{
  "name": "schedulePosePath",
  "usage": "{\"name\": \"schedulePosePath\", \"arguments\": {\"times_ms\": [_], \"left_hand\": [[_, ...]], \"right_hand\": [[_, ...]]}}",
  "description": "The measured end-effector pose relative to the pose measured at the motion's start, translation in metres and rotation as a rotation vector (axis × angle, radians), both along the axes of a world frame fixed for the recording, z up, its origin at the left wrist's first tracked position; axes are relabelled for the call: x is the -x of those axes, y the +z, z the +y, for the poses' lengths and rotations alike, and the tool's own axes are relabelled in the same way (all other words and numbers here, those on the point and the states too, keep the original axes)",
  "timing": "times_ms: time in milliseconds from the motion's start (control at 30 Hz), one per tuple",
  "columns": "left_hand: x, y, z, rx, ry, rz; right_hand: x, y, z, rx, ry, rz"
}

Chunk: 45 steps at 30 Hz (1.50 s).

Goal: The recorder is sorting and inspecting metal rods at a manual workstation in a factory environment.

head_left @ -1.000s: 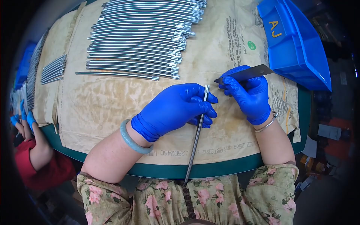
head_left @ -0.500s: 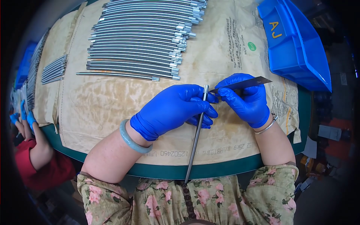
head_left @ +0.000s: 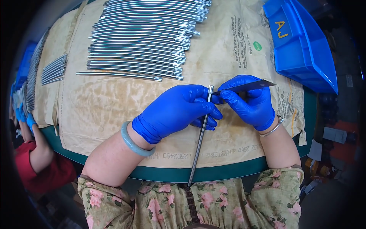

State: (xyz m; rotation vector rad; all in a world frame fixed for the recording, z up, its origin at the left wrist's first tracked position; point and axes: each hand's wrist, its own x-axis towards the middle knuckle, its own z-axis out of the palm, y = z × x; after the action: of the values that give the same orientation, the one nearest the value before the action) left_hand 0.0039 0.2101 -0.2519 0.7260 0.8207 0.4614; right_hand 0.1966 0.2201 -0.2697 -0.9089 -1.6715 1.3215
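My left hand (head_left: pixel 177 110), in a blue glove, grips a long thin metal rod (head_left: pixel 198 143) near its upper end; the rod runs down toward my body. My right hand (head_left: pixel 249 103), also gloved in blue, holds a flat dark blade (head_left: pixel 248 86) whose tip touches the top of the rod. Both hands work over brown paper (head_left: pixel 114 103) spread on the table. A pale green bangle (head_left: pixel 133 141) sits on my left wrist.
Several similar metal rods (head_left: pixel 141 42) lie in rows at the back of the paper, with a smaller group (head_left: pixel 53 68) at the left. A blue plastic bin (head_left: pixel 301 45) stands at the right. Another person's gloved hand and red sleeve (head_left: pixel 34 152) are at the far left.
The blade in my right hand has tilted and shifted slightly right at the rod's tip. My left hand and the rod have barely moved.
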Motion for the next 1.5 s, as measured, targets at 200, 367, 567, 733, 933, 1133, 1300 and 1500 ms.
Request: {"name": "schedulePosePath", "arguments": {"times_ms": [200, 367, 567, 733, 933, 1133, 1300, 1500], "left_hand": [[-0.001, -0.006, -0.001, 0.011, 0.023, -0.008], [-0.002, -0.003, -0.002, 0.009, 0.024, 0.004], [-0.002, -0.001, -0.003, -0.013, 0.012, 0.025], [-0.002, 0.0, -0.005, -0.01, 0.012, 0.011], [-0.003, 0.002, -0.006, -0.021, -0.033, 0.013], [-0.005, 0.005, -0.006, -0.022, -0.025, 0.051], [-0.003, 0.001, -0.006, -0.013, -0.011, 0.047], [-0.003, -0.005, -0.004, -0.012, -0.015, 0.037]], "right_hand": [[0.002, 0.0, 0.004, -0.11, -0.061, -0.089], [0.002, -0.005, 0.0, -0.02, -0.049, 0.023], [0.004, 0.003, -0.001, -0.047, -0.07, -0.052], [0.002, 0.001, -0.003, -0.014, -0.065, 0.028], [-0.003, 0.002, 0.0, -0.086, -0.122, -0.154], [-0.003, 0.005, -0.005, 0.026, -0.111, 0.018], [-0.003, 0.002, -0.006, -0.008, -0.063, 0.033], [-0.002, -0.001, -0.005, -0.03, -0.017, 0.019]]}}
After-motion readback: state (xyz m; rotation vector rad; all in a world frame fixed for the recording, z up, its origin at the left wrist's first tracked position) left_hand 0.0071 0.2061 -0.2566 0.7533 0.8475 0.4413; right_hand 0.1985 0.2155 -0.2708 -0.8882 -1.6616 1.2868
